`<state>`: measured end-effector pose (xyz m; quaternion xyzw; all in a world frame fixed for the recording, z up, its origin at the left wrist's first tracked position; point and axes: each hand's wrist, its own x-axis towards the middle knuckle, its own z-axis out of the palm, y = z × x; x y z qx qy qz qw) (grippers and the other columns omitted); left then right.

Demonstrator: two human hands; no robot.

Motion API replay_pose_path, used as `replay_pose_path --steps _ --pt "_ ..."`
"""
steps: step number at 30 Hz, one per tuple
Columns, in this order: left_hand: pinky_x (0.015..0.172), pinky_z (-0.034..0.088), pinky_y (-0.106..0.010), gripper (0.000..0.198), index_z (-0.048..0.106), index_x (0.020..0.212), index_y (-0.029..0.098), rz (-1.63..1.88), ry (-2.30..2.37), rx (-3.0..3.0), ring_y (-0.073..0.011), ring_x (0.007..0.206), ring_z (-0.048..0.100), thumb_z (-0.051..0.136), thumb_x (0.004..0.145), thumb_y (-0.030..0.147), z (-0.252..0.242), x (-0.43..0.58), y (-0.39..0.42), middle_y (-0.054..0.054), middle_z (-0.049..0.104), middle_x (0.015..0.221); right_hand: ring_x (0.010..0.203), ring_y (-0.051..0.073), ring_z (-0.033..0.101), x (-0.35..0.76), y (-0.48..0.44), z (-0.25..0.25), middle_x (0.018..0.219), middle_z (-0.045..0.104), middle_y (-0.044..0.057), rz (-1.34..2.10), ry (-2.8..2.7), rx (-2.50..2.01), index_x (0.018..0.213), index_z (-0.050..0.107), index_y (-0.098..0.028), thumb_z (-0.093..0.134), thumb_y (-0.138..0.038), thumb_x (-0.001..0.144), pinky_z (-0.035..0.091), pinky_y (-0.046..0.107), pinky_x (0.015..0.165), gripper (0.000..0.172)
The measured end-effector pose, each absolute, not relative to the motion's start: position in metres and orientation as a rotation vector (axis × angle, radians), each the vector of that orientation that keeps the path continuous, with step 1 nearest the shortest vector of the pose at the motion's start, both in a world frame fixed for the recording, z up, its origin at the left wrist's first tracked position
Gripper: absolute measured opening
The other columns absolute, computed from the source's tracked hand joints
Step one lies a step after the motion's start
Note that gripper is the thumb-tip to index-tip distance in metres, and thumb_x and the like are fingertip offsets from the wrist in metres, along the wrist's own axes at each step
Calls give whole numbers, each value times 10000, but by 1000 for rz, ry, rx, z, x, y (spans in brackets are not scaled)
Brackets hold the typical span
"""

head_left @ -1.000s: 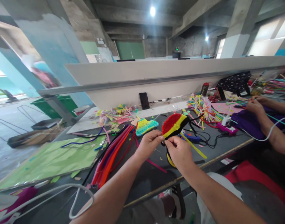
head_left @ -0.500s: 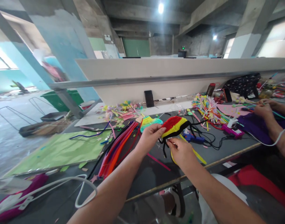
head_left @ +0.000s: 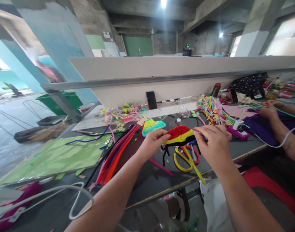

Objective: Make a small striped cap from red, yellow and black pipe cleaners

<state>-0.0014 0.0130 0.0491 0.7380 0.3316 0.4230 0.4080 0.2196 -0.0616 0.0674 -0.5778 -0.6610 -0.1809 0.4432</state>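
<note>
A pipe-cleaner piece (head_left: 178,135) banded in red, yellow and black is held up over the table between both hands. My left hand (head_left: 154,141) pinches its left end, thumb on top. At its right end my right hand (head_left: 212,138) is closed with thumb and forefinger together on the tip. Dark loose ends hang below the piece on the left. Behind my left hand lies a second piece (head_left: 152,126) in yellow and turquoise. Under the held piece rest yellow-handled scissors (head_left: 183,162) and a yellow pipe cleaner (head_left: 195,169).
Red, purple and orange pipe cleaners (head_left: 117,154) lie left, beside a green sheet (head_left: 53,158). A phone (head_left: 151,100) leans on the back board. Pipe-cleaner scraps (head_left: 213,109) pile up behind. A power strip (head_left: 238,132) and another person's hands (head_left: 270,109) are at right.
My right hand has moved from below the banded piece up to its right end. The piece is now stretched flatter and tilted less. The scissors below have come into view.
</note>
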Motion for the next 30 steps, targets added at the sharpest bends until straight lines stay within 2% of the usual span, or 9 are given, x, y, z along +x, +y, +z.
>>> replay_pose_path --steps 3,8,13,17,24,30 --pt "580 315 -216 272 595 734 147 1060 837 1910 -98 626 401 592 821 404 49 0 10 18 476 666 909 224 574 224 -65 70 943 698 67 -472 -1710 -1436 944 723 -220 540 -290 883 360 371 825 205" --pt "588 330 -209 253 611 758 143 1037 849 1935 -97 636 423 589 827 385 50 0 8 17 501 675 871 218 539 224 -71 72 878 717 27 -468 -1746 -1462 832 726 -242 520 -316 906 307 362 766 231" --pt "588 336 -213 255 624 764 135 1008 830 1970 -102 642 440 580 832 376 52 2 7 5 526 691 847 212 561 219 -69 68 871 726 22 -479 -1775 -1438 876 711 -241 599 -338 856 277 376 806 150" --pt "592 343 -215 254 632 763 135 1024 844 2015 -109 649 452 575 832 372 53 3 6 1 540 691 826 213 570 216 -65 63 805 727 15 -516 -1754 -1451 797 695 -234 630 -265 825 255 390 818 77" --pt "549 314 -212 304 604 677 137 1028 922 2011 -92 588 409 579 821 404 56 4 4 22 484 612 810 208 586 219 -61 62 749 717 16 -525 -1725 -1467 727 678 -221 636 -225 810 273 381 809 93" --pt "605 421 -240 427 670 833 124 907 747 1738 -119 608 519 529 832 527 50 1 16 -16 579 650 808 205 595 227 -56 61 750 719 20 -461 -1675 -1491 740 698 -227 606 -287 832 275 367 780 143"
